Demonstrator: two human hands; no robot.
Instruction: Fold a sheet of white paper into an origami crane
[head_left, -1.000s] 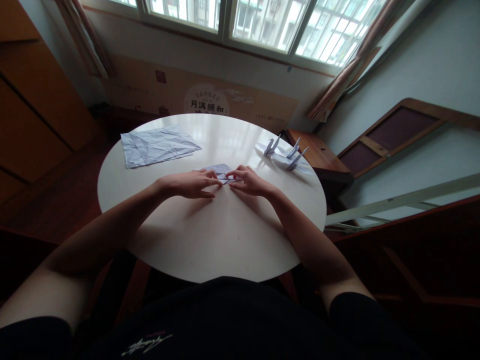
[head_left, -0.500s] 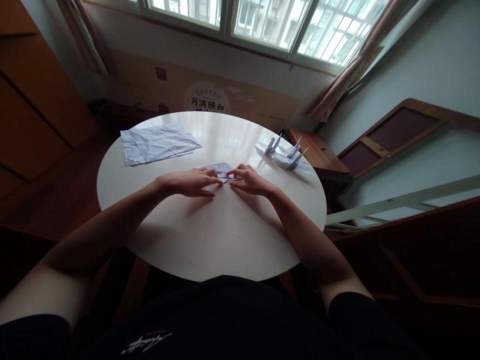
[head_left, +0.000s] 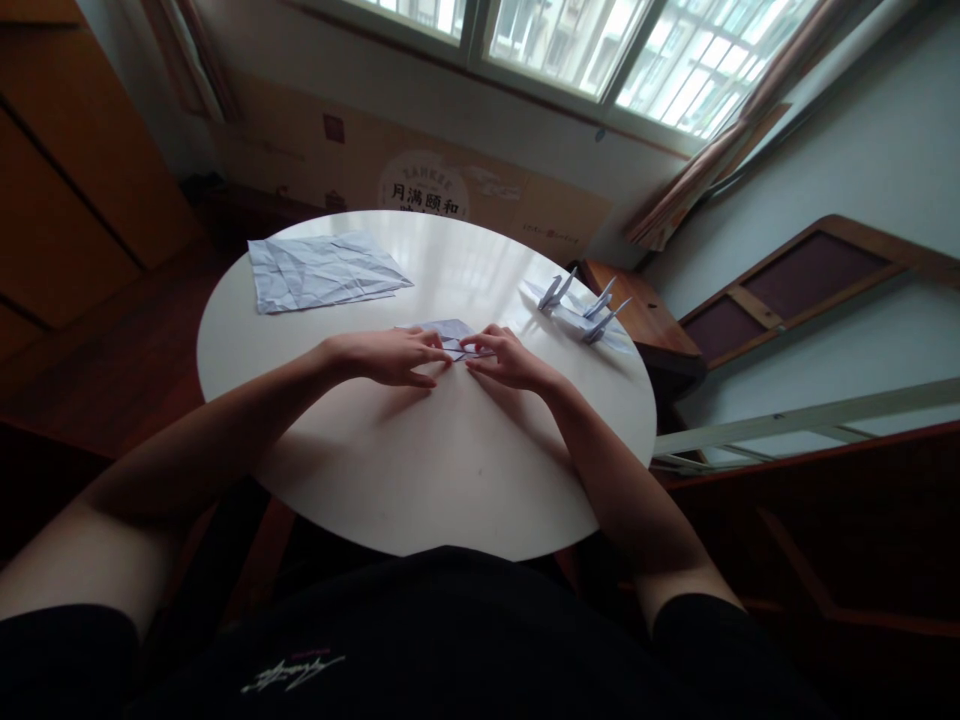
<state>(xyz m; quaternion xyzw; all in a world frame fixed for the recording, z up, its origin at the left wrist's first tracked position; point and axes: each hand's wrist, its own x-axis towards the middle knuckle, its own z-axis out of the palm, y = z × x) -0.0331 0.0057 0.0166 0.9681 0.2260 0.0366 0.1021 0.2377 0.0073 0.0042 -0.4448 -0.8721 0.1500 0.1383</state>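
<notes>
A small folded sheet of paper lies on the white table, partly covered by my fingers. From the left, my left hand holds it down with bent fingers on its near edge, the thumb lower and apart. My right hand grips the right side, index finger on top and thumb low at the near edge. The creases beneath the fingertips are too small to make out fully.
Crumpled flat paper sheets lie at the table's far left. Several folded paper cranes stand at the right rim. A wooden cabinet is behind them, below the window.
The whole view has shifted slightly as the head moved. Both hands stay at the folded paper, with only slight finger movement.
</notes>
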